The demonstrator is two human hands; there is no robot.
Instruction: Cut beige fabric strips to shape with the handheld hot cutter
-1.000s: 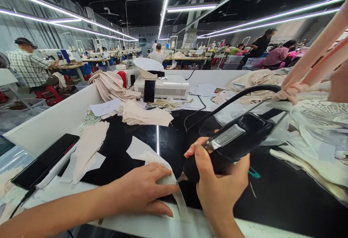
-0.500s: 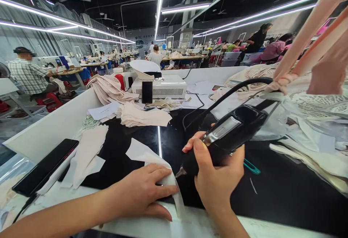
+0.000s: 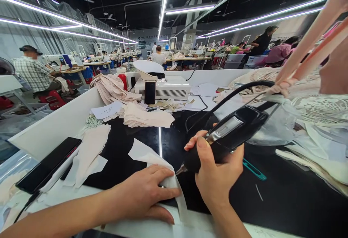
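Note:
My left hand (image 3: 154,192) lies flat with spread fingers on a thin pale fabric piece (image 3: 138,151), pressing it to the glossy black tabletop (image 3: 274,183). My right hand (image 3: 216,178) is wrapped round a black corded handheld power tool (image 3: 239,125) with a silver switch plate. Its narrow metal tip (image 3: 181,169) points down-left at the fabric's right edge, close to my left fingertips; whether it touches the cloth I cannot tell. A pale strip of the fabric runs from under my left fingers toward the front edge.
Pale fabric pieces (image 3: 91,145) and a black power bank-like slab (image 3: 49,163) lie on the left. At the back stand a white machine (image 3: 167,88) and a phone (image 3: 150,93). A teal looped tool (image 3: 262,176) lies right, below hanging pink ties (image 3: 307,53). Several people work beyond.
The tool's metal tip now shows plainly beside the fabric edge; before it was blurred and lower. The whole view has shifted slightly. My left hand keeps its place on the fabric.

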